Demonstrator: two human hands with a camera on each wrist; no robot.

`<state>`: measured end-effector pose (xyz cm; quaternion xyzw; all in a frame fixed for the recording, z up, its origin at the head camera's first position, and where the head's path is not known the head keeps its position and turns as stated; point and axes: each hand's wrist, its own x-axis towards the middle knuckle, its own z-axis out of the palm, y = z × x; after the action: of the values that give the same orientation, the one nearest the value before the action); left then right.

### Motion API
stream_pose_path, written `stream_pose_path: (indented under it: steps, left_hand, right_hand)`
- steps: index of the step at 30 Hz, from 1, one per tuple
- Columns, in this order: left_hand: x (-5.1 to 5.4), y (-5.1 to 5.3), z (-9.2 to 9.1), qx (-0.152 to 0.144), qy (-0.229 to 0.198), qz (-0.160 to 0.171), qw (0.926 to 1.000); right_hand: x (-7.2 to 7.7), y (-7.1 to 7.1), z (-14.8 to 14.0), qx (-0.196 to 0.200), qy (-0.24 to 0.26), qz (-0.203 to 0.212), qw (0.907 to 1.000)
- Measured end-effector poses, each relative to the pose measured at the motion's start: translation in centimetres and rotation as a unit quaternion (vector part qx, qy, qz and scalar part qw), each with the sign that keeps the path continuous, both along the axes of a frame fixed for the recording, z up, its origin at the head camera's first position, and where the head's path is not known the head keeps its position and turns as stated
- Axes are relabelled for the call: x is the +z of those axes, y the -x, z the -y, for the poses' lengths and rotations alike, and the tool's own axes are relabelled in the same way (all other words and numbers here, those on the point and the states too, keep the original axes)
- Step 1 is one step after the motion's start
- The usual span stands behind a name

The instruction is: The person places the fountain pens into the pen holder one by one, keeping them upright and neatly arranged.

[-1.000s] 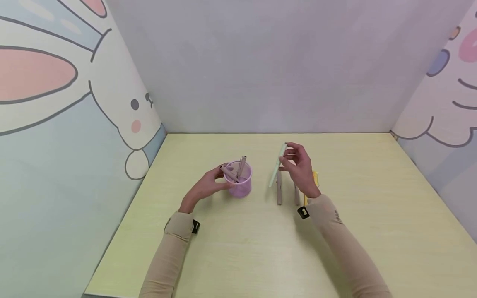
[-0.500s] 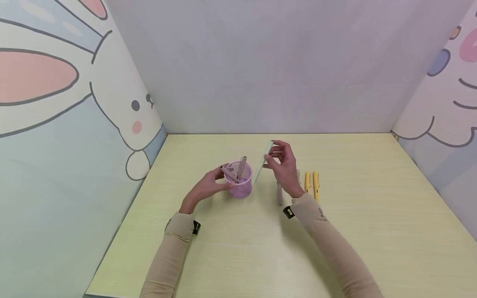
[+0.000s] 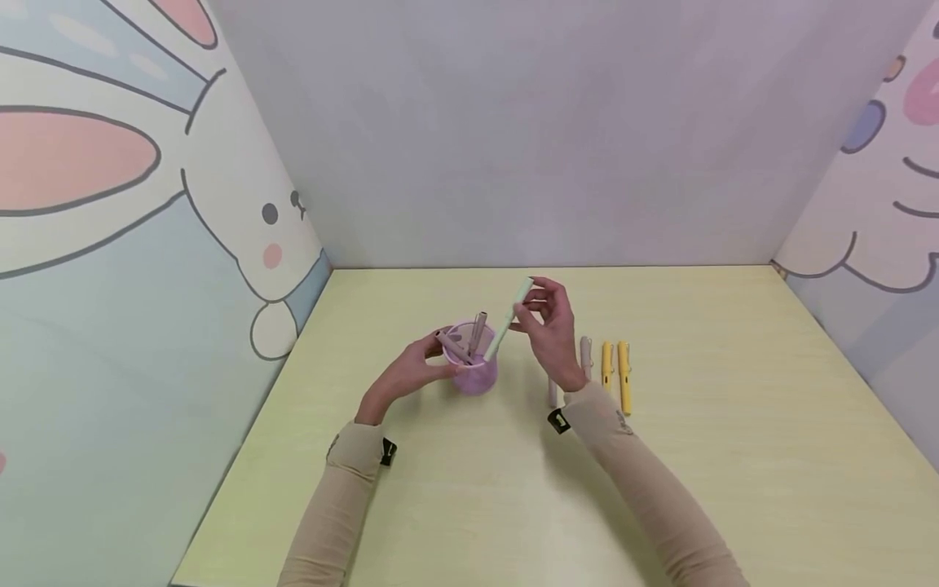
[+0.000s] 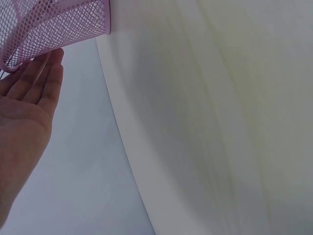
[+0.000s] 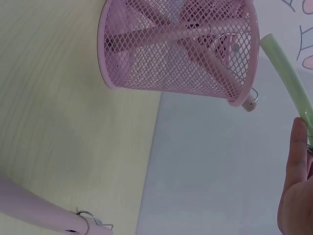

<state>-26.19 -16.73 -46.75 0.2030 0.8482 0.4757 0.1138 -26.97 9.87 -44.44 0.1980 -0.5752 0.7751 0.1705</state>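
A pink-purple mesh pen cup (image 3: 477, 380) stands on the table, holding mauve pens (image 3: 453, 346) that lean inside it. My left hand (image 3: 406, 373) holds the cup from the left, thumb in front and fingers at the far side; the left wrist view shows the fingers (image 4: 51, 81) against the mesh. Between thumb and fingers, my right hand (image 3: 552, 338) pinches a pale green pen (image 3: 509, 320) near its upper end. The pen slants down to the left, its lower end at the cup's right rim. In the right wrist view that end appears just beyond the rim.
Right of the cup, a mauve pen (image 3: 553, 395) lies partly under the right hand. Another mauve pen (image 3: 585, 352) and two yellow pens (image 3: 606, 365) lie beside it in a row. A pale wall (image 3: 550, 163) rises behind the table.
My right hand has moved left with the green pen, bringing its lower end to the cup rim. The yellow pens have come into fuller view. My left hand stays on the cup.
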Motion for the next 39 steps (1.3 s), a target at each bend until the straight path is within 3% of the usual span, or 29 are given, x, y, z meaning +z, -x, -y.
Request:
stream_pose_path:
  steps: [7,22,30,39]
  left_hand:
    - [0.0,0.0,0.0,-0.003,-0.003,0.001,1.0000]
    - [-0.1,0.1,0.0,-0.005,-0.010,-0.004,0.9999]
    - [-0.2,0.1,0.1,-0.004,-0.009,-0.001,1.0000]
    - [0.0,0.0,0.0,-0.004,-0.005,-0.004,1.0000]
  right_hand:
    - [0.0,0.0,0.6,-0.008,0.000,0.003,1.0000]
    - [-0.5,0.0,1.6,0.002,-0.065,0.025,0.9976]
    - [1.8,-2.2,2.1,0.009,-0.106,0.020,0.9941]
    - [1.9,-2.5,1.8,0.008,-0.125,-0.003,0.9921]
